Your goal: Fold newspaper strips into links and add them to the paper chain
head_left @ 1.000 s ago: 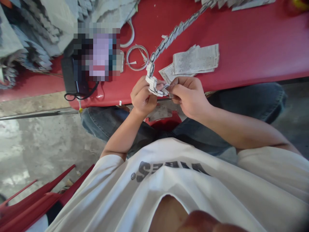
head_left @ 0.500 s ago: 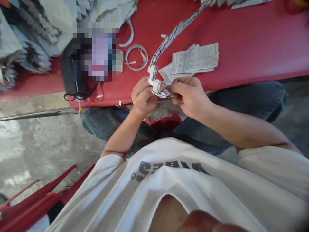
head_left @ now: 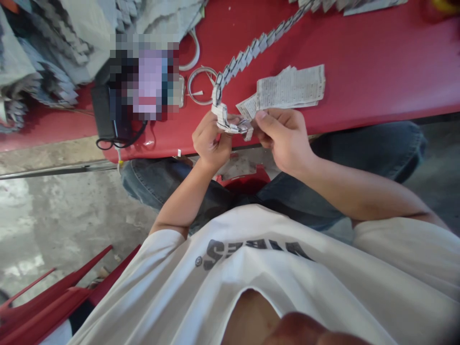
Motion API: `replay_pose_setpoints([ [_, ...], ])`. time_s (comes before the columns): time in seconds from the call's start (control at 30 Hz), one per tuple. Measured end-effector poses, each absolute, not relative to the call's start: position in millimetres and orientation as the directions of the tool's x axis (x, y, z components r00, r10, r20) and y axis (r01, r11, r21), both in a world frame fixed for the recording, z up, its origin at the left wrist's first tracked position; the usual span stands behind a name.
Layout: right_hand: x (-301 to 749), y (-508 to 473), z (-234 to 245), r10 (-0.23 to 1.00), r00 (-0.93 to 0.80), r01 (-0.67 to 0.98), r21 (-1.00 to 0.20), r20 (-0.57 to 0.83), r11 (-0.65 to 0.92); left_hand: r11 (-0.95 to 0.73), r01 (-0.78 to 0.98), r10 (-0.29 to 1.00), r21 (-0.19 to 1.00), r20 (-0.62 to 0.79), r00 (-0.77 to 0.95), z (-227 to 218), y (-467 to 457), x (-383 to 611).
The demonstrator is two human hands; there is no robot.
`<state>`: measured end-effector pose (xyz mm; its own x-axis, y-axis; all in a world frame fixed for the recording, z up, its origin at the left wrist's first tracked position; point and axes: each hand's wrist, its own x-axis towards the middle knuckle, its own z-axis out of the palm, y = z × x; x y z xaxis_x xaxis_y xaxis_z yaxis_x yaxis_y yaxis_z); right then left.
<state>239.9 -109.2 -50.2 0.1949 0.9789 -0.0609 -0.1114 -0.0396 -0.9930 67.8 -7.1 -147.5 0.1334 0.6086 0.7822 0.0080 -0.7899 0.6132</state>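
Left of our work on the red table (head_left: 377, 62), a black box (head_left: 102, 112) with a cord sits close to the near edge, beside a pixelated patch we cannot read. Two pale rings (head_left: 189, 86) lie between that patch and the paper chain (head_left: 246, 56), which covers the right rim of the nearer one. Printed paper strips (head_left: 293, 88) overlap just beyond our right hand (head_left: 283, 136), and folded papers (head_left: 57, 72) crowd the far left. The chain's long axis runs from the near edge away from us, slanting right; by our fingers it bends, and its short end points right. Our left hand (head_left: 212, 143) pinches the chain over the near edge. Our right thumb and fingers close in at the end; we cannot tell whether they grip it.
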Motion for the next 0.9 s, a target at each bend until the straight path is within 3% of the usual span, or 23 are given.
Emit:
replay_pose_setpoints([
  [0.1,237,-117,-53,0.932,0.286,0.201,-0.965,0.224,0.17,-0.8,-0.015,0.596,0.6,0.798,0.091,-143,-11,69],
  [0.23,240,-118,-60,0.877,0.181,0.442,-0.834,0.444,0.331,-0.794,-0.068,0.597,0.604,0.796,0.099,-139,-14,72],
  [0.63,242,-115,-56,0.873,0.227,0.42,-0.852,0.433,0.313,-0.659,-0.264,0.713,0.704,0.697,0.076,-137,-22,83],
  [0.73,239,-114,-56,0.908,0.291,0.298,-0.93,0.302,0.214,-0.604,-0.298,0.76,0.739,0.646,0.062,-132,-25,84],
  [0.83,234,-108,-54,0.963,0.259,-0.099,-0.993,-0.081,-0.057,-0.572,-0.31,0.786,0.76,0.615,0.058,-126,-26,84],
  [0.9,232,-104,-51,0.937,0.045,-0.333,-0.89,-0.346,-0.313,-0.576,-0.308,0.777,0.757,0.624,0.082,-122,-26,82],
])
